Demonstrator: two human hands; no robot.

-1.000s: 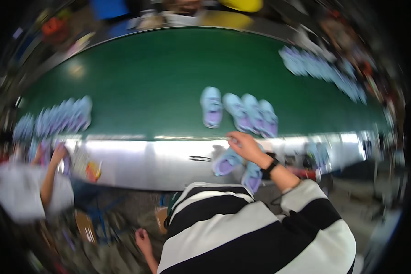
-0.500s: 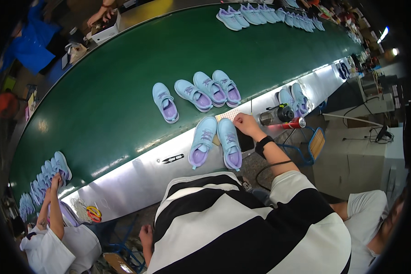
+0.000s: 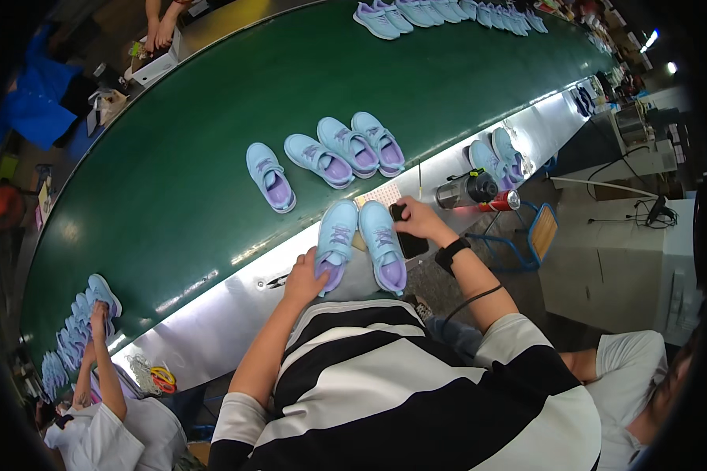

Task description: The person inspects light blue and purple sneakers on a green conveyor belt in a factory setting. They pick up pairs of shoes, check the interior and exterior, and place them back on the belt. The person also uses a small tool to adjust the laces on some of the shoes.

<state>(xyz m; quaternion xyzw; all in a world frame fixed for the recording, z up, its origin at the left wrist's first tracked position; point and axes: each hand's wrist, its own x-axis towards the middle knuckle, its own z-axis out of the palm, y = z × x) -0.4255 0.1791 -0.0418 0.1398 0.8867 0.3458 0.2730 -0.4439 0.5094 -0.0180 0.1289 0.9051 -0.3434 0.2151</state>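
A pair of light-blue sneakers with lavender linings stands in front of me on the metal ledge, toes away: a left sneaker (image 3: 338,231) and a right sneaker (image 3: 381,235). My left hand (image 3: 305,276) is closed around the outer side of the left sneaker near its heel. Beside the right sneaker's toe, my right hand (image 3: 420,220) has its fingers pinched together over a dark, phone-like slab (image 3: 412,245). Whatever those fingertips hold is too small to make out. Just beyond the toes lies a sheet with small red marks (image 3: 382,195).
More sneakers (image 3: 320,159) stand on the green table (image 3: 181,157). Thread snips (image 3: 278,280) lie partly behind my left hand. A bottle (image 3: 465,190) and red can (image 3: 504,202) are to the right. At left, a co-worker's hand (image 3: 99,318) touches another row of shoes.
My left hand has come up from beside my body onto the left sneaker. My right hand has drawn back from the marked sheet toward the dark slab. The view has shifted slightly.
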